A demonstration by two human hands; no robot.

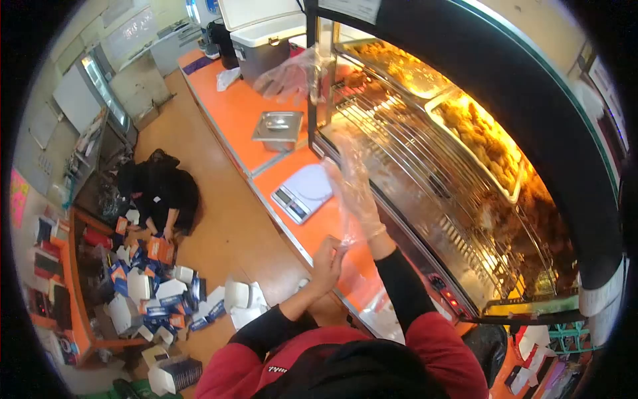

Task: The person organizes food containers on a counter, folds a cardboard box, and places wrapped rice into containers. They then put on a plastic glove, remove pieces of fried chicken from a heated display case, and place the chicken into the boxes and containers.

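Note:
A clear plastic glove [362, 211] covers my right hand [352, 189], which is held up with fingers stretched out beside the warming cabinet's edge. My left hand [327, 263] is bare and pinches the loose cuff of that glove near my right wrist. Just left of my right hand, a white kitchen scale [307, 188] lies on the orange counter [232, 120]. Behind the scale stands a lidded steel pan [278, 130]. Another clear plastic glove [282, 78] hangs by the cabinet's near corner post.
The lit warming cabinet [425, 166] holds wire racks and a tray of fried food [482, 136]. A cooler box [262, 46] stands at the counter's far end. On the floor at left, a person [163, 189] crouches by a pile of cardboard boxes [159, 286].

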